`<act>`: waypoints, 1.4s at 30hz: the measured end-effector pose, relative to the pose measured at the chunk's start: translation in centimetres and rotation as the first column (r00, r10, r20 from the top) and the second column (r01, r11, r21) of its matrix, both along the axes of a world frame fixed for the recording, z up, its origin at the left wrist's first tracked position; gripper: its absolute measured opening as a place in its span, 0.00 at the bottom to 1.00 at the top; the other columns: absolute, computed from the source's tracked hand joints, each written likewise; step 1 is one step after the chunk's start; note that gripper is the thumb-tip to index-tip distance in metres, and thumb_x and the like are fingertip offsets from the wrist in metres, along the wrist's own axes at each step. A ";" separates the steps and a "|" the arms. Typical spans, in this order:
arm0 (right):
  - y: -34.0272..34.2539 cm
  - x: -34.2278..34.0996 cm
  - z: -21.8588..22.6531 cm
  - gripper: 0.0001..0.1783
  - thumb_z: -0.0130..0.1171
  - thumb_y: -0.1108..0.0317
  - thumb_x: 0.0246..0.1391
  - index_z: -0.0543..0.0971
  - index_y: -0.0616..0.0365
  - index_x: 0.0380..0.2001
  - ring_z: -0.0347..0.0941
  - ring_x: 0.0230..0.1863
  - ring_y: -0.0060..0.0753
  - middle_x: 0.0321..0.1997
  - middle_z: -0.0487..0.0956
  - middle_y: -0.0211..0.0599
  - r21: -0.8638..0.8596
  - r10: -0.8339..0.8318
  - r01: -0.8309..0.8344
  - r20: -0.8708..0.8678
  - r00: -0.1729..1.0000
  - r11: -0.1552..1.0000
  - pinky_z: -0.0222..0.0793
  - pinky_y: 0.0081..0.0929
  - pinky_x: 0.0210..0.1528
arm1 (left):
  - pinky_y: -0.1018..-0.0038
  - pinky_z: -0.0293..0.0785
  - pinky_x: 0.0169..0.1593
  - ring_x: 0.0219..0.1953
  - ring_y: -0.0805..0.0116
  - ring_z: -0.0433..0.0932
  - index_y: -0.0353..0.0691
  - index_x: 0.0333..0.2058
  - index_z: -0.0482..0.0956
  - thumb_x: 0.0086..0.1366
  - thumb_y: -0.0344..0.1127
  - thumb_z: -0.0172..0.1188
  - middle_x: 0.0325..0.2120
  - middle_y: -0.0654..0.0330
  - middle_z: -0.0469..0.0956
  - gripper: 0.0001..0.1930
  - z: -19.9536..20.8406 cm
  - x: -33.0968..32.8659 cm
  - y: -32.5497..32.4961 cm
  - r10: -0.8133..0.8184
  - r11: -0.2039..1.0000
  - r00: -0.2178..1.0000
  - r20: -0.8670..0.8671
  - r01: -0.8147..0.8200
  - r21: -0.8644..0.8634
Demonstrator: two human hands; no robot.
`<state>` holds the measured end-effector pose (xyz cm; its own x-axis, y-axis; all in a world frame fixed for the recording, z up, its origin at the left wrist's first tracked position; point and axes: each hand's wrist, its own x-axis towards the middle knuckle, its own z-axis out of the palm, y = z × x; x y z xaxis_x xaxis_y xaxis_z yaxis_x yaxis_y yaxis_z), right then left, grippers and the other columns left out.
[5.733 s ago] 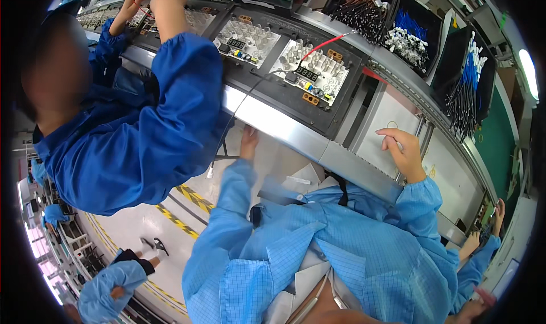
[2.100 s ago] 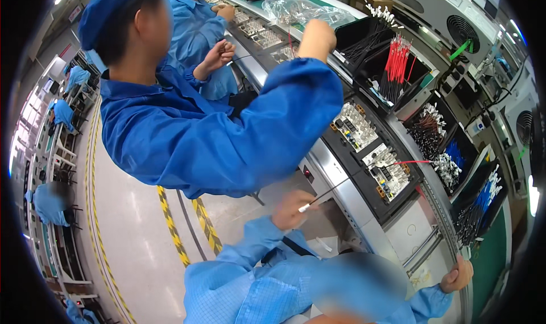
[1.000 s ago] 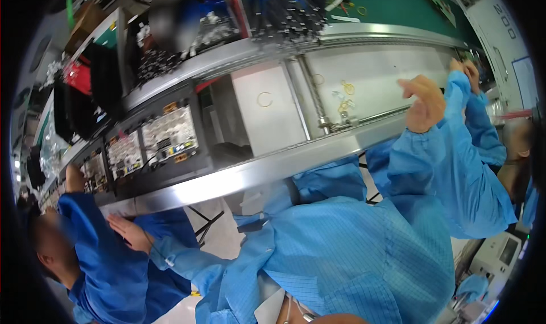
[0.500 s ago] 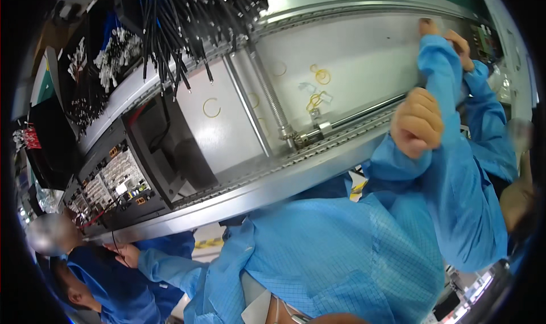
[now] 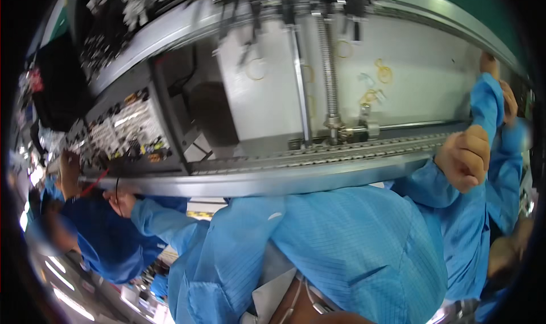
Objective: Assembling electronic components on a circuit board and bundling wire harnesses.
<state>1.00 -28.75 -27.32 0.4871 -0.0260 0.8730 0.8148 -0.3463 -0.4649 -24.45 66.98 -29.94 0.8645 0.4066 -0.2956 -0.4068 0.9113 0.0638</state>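
My left hand [image 5: 120, 202] is at the lower left, beside the front metal rail [image 5: 273, 179] of the conveyor. Its fingers are curled around a thin black wire [image 5: 117, 186] that hangs over the rail. My right hand [image 5: 466, 159] is raised near the rail's right end, closed in a fist with nothing visible in it. Inboard of the left hand, a tray-like frame holds a circuit board [image 5: 128, 128] with many small parts. Yellow wire loops [image 5: 384, 72] and small clear scraps lie on the pale surface between the rails.
A co-worker's hand [image 5: 489, 65] reaches over the line at the far right. Another person in dark blue [image 5: 114, 238] works at the left, near a red wire [image 5: 95, 180]. Black cables [image 5: 290, 8] hang over the far rail. A threaded shaft [image 5: 327, 68] crosses the line.
The whole view has swung, so the line and parts appear shifted rightward and more level. My left hand stays by the wire, and my right hand remains a fist.
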 end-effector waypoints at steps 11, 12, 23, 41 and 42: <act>14.3 -0.1 1.7 0.22 0.41 0.56 0.55 0.76 0.66 0.31 0.63 0.17 0.25 0.17 0.70 0.35 0.084 0.388 -0.553 -0.798 0.461 0.829 0.58 0.23 0.20 | 0.63 0.65 0.54 0.48 0.61 0.72 0.31 0.42 0.70 0.64 0.33 0.42 0.44 0.54 0.75 0.13 -4.2 8.7 -18.8 -0.044 0.850 0.964 0.263 -0.102 0.516; 17.4 -0.1 2.5 0.21 0.42 0.57 0.56 0.74 0.65 0.37 0.64 0.19 0.23 0.20 0.70 0.34 0.149 0.378 -0.582 -0.878 0.293 0.799 0.60 0.21 0.24 | 0.64 0.66 0.54 0.48 0.61 0.72 0.30 0.44 0.69 0.64 0.34 0.41 0.45 0.52 0.74 0.15 -4.5 8.7 -19.0 0.011 0.860 0.960 0.280 -0.152 0.488; 31.2 2.6 -2.3 0.22 0.38 0.48 0.60 0.67 0.55 0.44 0.64 0.22 0.19 0.24 0.70 0.29 0.561 0.338 -0.515 -0.818 -0.465 0.648 0.60 0.15 0.26 | 0.58 0.39 0.65 0.64 0.58 0.46 0.39 0.59 0.54 0.67 0.45 0.33 0.62 0.54 0.50 0.25 -2.8 10.7 -24.4 0.139 0.984 0.842 0.521 -0.175 0.021; 28.4 1.8 1.5 0.14 0.42 0.63 0.59 0.65 0.59 0.44 0.58 0.24 0.15 0.22 0.63 0.26 0.262 0.432 -0.414 -0.810 0.397 0.872 0.55 0.13 0.27 | 0.72 0.68 0.37 0.32 0.62 0.74 0.39 0.30 0.79 0.50 0.27 0.60 0.27 0.58 0.75 0.07 4.5 13.4 -32.7 0.562 -0.647 0.826 0.034 0.413 0.641; 28.5 1.7 1.5 0.13 0.42 0.65 0.59 0.65 0.60 0.44 0.58 0.24 0.15 0.22 0.63 0.26 0.236 0.438 -0.460 -0.803 0.404 0.856 0.55 0.13 0.28 | 0.72 0.68 0.37 0.32 0.62 0.74 0.39 0.30 0.79 0.50 0.27 0.60 0.27 0.58 0.75 0.07 4.9 13.9 -32.8 0.554 -0.652 0.831 0.039 0.405 0.641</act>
